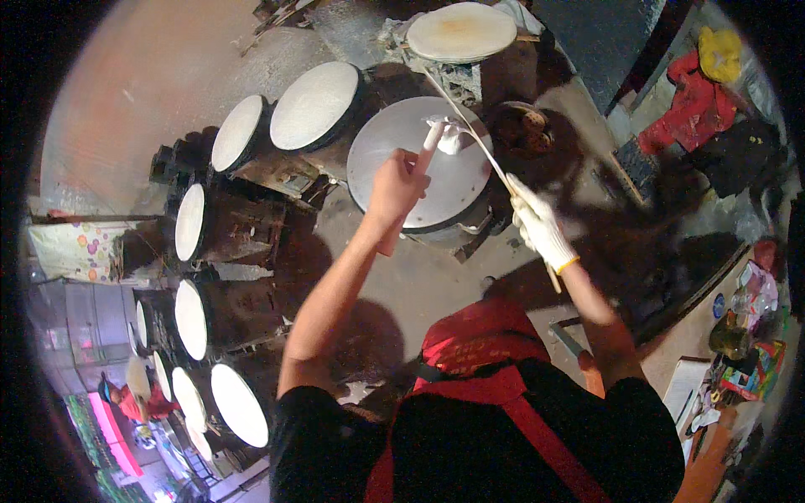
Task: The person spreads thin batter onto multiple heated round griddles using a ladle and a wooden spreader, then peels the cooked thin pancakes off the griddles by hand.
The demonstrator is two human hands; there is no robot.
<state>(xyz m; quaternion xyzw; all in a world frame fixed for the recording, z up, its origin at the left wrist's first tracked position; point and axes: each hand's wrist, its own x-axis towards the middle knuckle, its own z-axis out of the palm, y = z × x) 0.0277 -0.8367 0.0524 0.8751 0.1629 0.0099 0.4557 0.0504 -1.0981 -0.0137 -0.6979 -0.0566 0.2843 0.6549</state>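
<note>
A round grey flat plate (394, 168), resembling a griddle, lies in front of me on a dark base. My left hand (399, 186) is bare and closed round a pale wooden-handled tool (432, 139), held slanted above the plate. By the tool's far end is a glossy white lump (450, 141); whether it sticks to the tool or rests on the plate I cannot tell. In a white knitted glove, my right hand (541, 225) grips a long thin stick (480, 141) that runs diagonally over the plate's right side.
White-topped round stands curve along the left, including a large one (314, 105) and a smaller one (238, 134). A pale disc (461, 32) sits at the far side. Right of the plate is a dark round container (524, 126). Red cloth (688, 109) lies at far right.
</note>
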